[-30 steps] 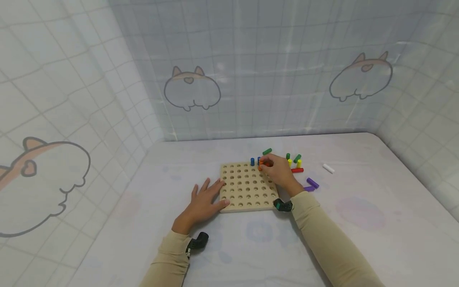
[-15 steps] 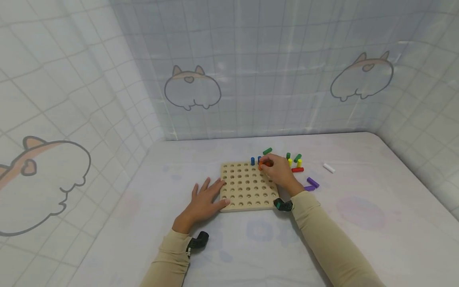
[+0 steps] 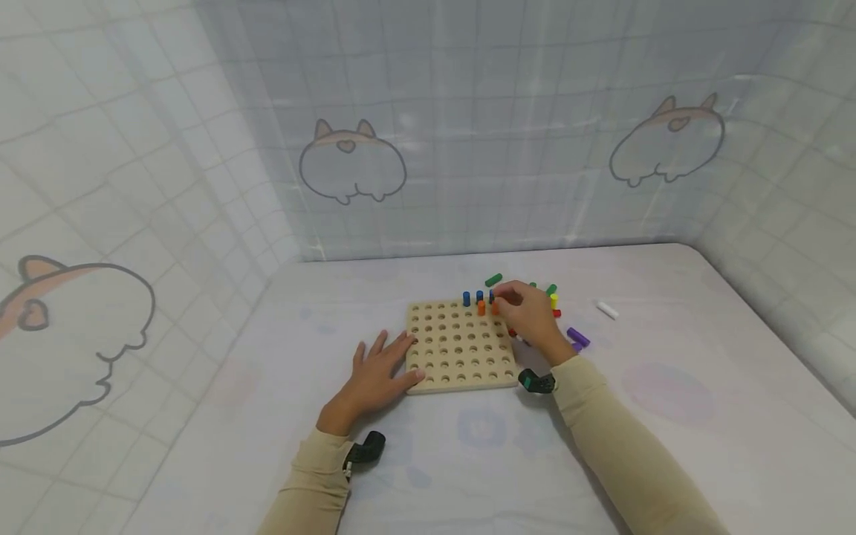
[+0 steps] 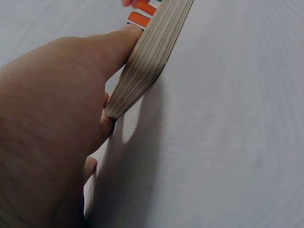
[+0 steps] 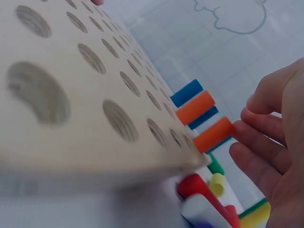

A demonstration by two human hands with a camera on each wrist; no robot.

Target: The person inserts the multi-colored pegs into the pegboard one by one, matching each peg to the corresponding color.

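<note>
A square wooden pegboard (image 3: 461, 345) lies on the table, its rows of round holes facing up. Blue pegs (image 3: 467, 299) stand along its far right edge, and in front of them two orange pegs (image 3: 481, 308) are upright in holes. My right hand (image 3: 531, 319) is over the far right corner. In the right wrist view its fingertips (image 5: 238, 127) come right to the top of the nearer orange peg (image 5: 213, 135), with the thumb apart from it. Spread flat, my left hand (image 3: 374, 379) rests on the board's left edge, thumb at the near corner.
Loose pegs lie right of and behind the board: green (image 3: 493, 280), yellow (image 3: 554, 301), purple (image 3: 578, 337) and white (image 3: 607, 310). A red peg (image 5: 202, 192) lies beside the board's edge. Patterned curtains (image 3: 468, 148) surround the table at the back and sides.
My right hand has shifted right and slightly back, its fingers coming off the orange pegs so both now show upright. My left hand stays on the board.
</note>
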